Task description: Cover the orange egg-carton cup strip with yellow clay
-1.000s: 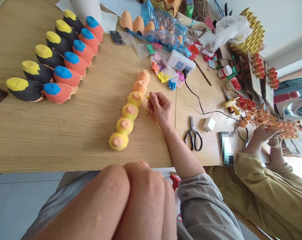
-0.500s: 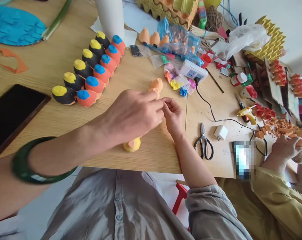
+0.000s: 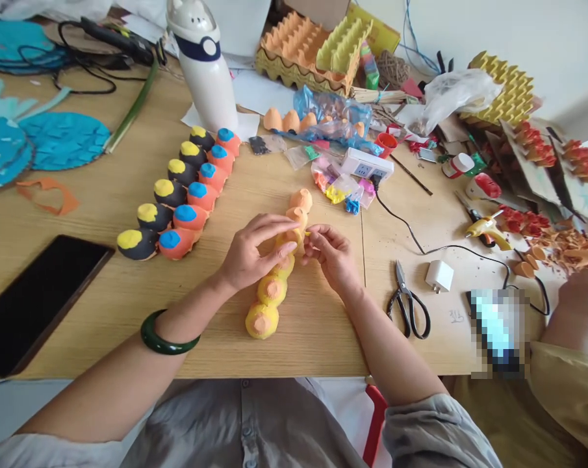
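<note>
Before me on the table lies an egg-carton strip, a row of bumps with yellow clay over its near part and bare orange at its far end. My left hand is over the middle of the strip, fingers stretched out and thumb apart; light contact with it cannot be made out. Just right of the strip, my right hand pinches a small piece of yellow clay between thumb and fingers. To the left stand a strip with black bumps and yellow tops and a strip of orange-red bumps with blue tops.
A black phone lies at left, a white bottle behind. Bags of coloured clay and a power strip sit beyond my right hand. Scissors, a plug adapter and a glue gun lie right, near another person's hand.
My left hand has drawn back from my right fingertips and spread its fingers, uncovering more of the yellow strip. My view has tilted up, so things appear lower.
</note>
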A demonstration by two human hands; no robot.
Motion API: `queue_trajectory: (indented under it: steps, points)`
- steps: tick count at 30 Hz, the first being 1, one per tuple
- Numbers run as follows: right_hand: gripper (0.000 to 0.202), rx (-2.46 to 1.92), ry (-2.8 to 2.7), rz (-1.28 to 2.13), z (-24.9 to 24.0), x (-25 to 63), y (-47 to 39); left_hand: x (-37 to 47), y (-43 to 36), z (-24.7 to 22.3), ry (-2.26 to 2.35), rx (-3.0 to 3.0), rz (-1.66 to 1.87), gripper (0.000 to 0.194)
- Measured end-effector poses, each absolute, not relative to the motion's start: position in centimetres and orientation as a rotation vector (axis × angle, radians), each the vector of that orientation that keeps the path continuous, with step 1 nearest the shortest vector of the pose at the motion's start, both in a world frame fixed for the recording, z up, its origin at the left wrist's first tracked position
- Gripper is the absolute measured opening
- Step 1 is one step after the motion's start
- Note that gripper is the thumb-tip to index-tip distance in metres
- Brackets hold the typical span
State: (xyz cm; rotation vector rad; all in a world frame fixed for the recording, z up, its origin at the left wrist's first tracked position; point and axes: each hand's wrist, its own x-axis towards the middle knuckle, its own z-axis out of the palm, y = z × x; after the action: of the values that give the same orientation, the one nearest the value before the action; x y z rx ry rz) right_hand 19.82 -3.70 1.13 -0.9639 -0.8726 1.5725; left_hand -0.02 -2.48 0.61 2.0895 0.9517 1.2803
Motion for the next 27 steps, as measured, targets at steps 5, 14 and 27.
queue_trajectory:
  steps: [5,14,27]
  points:
    - [0.038,-0.899,-0.768,1.758,1.7,19.7,-4.0,0.6,-2.7,0.4,0.993,1.971,1.338,0.027]
    - [0.040,-0.925,-0.779,1.826,2.0,19.1,-4.7,0.7,-2.9,0.7,0.903,2.090,1.436,0.014]
    - [0.043,-1.036,-0.952,1.723,2.6,18.9,-5.1,0.6,-3.3,1.3,0.951,2.142,1.450,0.006]
